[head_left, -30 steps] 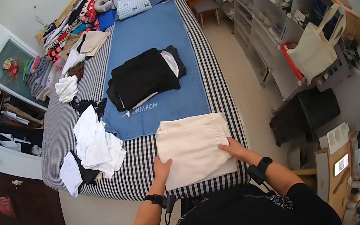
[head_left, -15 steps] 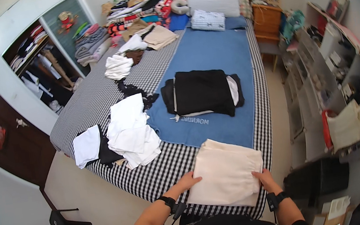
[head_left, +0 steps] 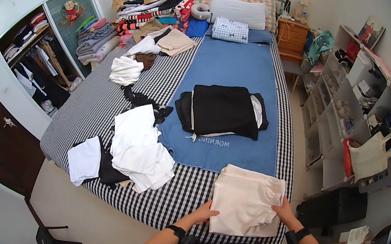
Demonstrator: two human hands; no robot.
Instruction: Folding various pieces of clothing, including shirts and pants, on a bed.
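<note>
A folded cream garment (head_left: pixel 245 201) lies at the near edge of the bed, gathered along its right side like an elastic waistband. My left hand (head_left: pixel 204 213) pinches its left edge, with the thumb on top and the fingers partly hidden beneath. On the opposite side, my right hand (head_left: pixel 285 211) grips the gathered edge. Farther up, a pile of folded black clothes (head_left: pixel 224 109) rests on a blue mat (head_left: pixel 232 62). To the left are folded white clothes (head_left: pixel 138 149) and another white folded piece (head_left: pixel 85 161) on something black.
A black-and-white checked cover (head_left: pixel 81 109) spreads over the bed. Stacked clothes (head_left: pixel 153 14) and pillows (head_left: pixel 238 12) stand at the far end. Along the right runs a shelf unit (head_left: pixel 331 121) with a cream tote bag (head_left: pixel 372 155). A black stool (head_left: pixel 56 242) is on the floor at left.
The view has shifted a little, so the bed sits slightly lower. Both hands keep their hold on the cream garment, whose gathered right edge looks more bunched near my right hand.
</note>
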